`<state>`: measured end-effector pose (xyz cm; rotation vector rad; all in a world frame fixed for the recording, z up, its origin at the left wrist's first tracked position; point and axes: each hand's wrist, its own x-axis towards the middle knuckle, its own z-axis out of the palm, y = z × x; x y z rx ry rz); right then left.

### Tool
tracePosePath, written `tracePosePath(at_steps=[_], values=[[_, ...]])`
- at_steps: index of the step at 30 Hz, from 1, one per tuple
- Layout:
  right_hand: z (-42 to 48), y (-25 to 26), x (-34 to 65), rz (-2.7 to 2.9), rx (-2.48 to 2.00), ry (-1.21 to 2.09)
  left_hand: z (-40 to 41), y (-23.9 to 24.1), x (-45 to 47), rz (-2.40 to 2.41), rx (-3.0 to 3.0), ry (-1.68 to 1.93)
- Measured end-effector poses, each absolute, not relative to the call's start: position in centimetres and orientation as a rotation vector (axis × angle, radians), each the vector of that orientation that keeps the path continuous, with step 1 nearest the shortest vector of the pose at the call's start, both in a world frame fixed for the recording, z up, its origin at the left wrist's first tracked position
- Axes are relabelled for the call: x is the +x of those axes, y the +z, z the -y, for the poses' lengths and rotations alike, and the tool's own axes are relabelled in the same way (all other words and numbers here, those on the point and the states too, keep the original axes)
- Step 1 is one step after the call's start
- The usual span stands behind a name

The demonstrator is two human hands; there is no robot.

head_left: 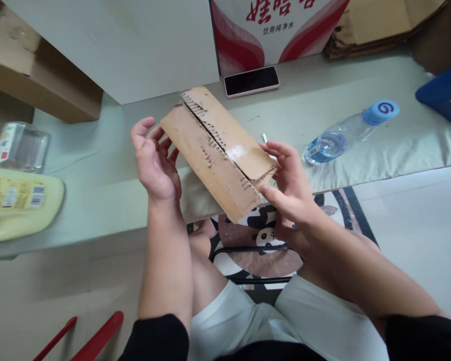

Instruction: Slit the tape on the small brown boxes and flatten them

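A flat piece of brown corrugated cardboard (218,150), slit along its length with ragged edges and a strip of clear tape, is held up over the edge of a pale green table (108,165). My right hand (289,185) pinches its near right end between thumb and fingers. My left hand (154,160) is at the cardboard's left side, fingers spread and curled, its fingertips behind the sheet.
A dark phone (251,80) lies beyond the cardboard. A water bottle with a blue cap (349,131) lies on its side at the right. A yellow container (18,203) and a clear plastic box (20,146) are at the left. Cardboard boxes (41,75) stand behind.
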<state>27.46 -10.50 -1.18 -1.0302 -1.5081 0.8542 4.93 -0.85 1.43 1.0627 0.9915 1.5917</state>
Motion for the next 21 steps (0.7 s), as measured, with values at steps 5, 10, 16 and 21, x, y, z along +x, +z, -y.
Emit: tracePosePath(at_steps=[5, 10, 16, 21], values=[[10.6, -0.3, 27.4, 1.457, -1.087, 0.823, 1.3, 1.6, 5.3, -0.843, 1.100, 1.583], [10.5, -0.6, 27.3, 1.275, -1.127, 0.709, 1.4, 1.5, 5.3, -0.822, 1.031, 1.593], [10.5, -1.2, 27.2, 1.330, -1.034, 0.702, 0.5, 0.0, 4.8, -0.848, 1.316, 1.530], [10.8, -0.7, 27.6, 1.473, -1.102, 0.604, -0.4, -1.8, 4.3, -0.858, 1.636, 1.419]])
